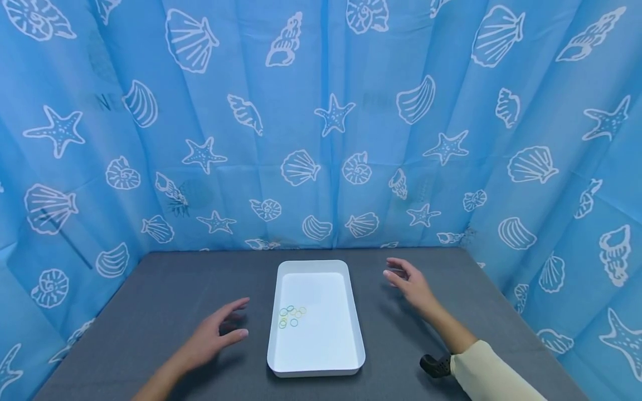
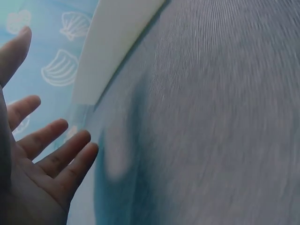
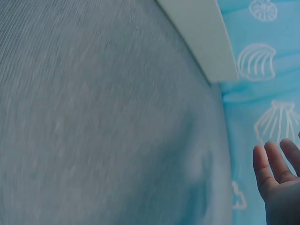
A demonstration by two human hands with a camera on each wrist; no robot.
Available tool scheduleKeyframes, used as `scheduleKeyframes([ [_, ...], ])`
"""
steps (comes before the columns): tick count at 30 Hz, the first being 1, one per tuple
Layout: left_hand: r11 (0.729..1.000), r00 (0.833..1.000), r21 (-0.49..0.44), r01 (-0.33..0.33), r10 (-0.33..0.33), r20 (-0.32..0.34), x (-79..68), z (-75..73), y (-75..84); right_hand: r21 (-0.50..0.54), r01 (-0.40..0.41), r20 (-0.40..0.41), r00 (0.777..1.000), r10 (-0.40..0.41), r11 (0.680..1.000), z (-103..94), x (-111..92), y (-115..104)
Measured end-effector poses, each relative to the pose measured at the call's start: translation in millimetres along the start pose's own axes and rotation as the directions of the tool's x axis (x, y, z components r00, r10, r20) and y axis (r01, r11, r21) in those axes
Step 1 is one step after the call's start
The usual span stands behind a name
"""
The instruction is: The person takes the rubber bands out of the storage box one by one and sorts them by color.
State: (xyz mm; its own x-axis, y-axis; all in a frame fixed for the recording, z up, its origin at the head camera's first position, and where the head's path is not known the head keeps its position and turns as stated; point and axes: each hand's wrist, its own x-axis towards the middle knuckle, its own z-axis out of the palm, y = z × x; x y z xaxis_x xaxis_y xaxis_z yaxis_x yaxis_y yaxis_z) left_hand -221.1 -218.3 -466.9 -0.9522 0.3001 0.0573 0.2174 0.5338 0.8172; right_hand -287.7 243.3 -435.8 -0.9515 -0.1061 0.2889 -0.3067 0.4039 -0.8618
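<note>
A white rectangular tray [image 1: 326,351] lies lengthwise on the dark grey tabletop in the head view. Inside it, toward the left wall, several thin rings [image 1: 293,322] in green, blue and yellow form a loose cluster. To the tray's left hovers my left hand [image 1: 213,337], its fingers spread and holding nothing; the left wrist view shows the same hand [image 2: 51,168] with its shadow on the cloth. My right hand [image 1: 412,287] is held off the tray's far right side with relaxed fingers and nothing in them. Three or so of its fingers [image 3: 268,166] show in the right wrist view.
A blue curtain [image 1: 331,139] printed with white shells and starfish encloses the back and both sides of the table [image 1: 210,278]. At the right wrist, by the cream sleeve [image 1: 489,370], sits a black device [image 1: 435,366]. The tray has raised walls all round.
</note>
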Motion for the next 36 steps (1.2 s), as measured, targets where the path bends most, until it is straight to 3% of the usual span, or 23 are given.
scheduleKeyframes([
  [8, 0.986, 0.998, -0.164, 0.032, -0.04, -0.044, 1.7, 13.7, 5.6, 0.059, -0.024, 0.0, 1.0, 0.024, 0.998, 18.7, 7, -16],
  [17, 0.941, 0.999, -0.335, 0.052, -0.052, 0.009, 8.1, 28.5, 3.2, 0.162, -0.049, 0.032, 0.998, 0.045, 0.986, 39.3, 19, -34],
  [21, 0.932, 0.998, -0.357, 0.063, -0.058, 0.025, 10.6, 37.5, 3.9, 0.204, -0.066, 0.039, 0.997, 0.059, 0.977, 48.6, 24, -42],
  [25, 0.923, 0.997, -0.377, 0.078, -0.078, 0.017, 12.1, 43.7, 3.9, 0.184, -0.082, 0.037, 0.996, 0.077, 0.979, 59.4, 28, -48],
  [36, 0.907, 0.997, -0.415, 0.074, -0.078, 0.007, 18.8, 46.8, 11.3, 0.162, -0.193, 0.073, 0.98, 0.183, 0.968, 83.7, 45, -57],
])
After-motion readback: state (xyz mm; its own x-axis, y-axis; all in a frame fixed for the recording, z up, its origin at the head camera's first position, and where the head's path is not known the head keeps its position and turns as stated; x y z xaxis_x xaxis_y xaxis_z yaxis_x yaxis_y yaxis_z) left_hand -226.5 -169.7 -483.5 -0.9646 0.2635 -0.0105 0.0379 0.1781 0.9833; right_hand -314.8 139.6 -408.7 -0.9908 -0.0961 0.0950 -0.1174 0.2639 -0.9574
